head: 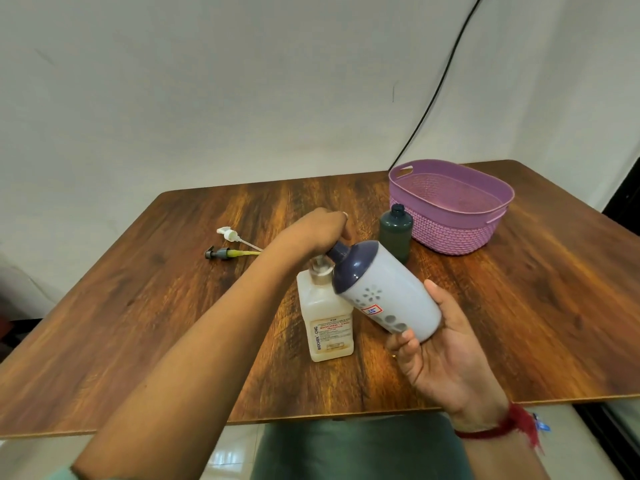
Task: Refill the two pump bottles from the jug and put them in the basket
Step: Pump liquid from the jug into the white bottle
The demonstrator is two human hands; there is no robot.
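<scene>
Tilted jug (388, 285) — right hand (446, 362)

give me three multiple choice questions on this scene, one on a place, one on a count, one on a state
1. Where does the green bottle stand?
A. on the floor
B. on the table, beside the basket
C. on a shelf

2. How many loose pump heads lie on the table?
A. none
B. four
C. two

3. How is the jug held?
A. tilted, in both hands
B. upright on the table
C. lying in the basket

Answers:
1 B: the green bottle stands upright on the wood next to the purple basket's wall.
2 C: a white pump head and a dark pump head lie side by side at the left.
3 A: the jug slants, with the right hand round its base and the left hand at its cap.
</scene>
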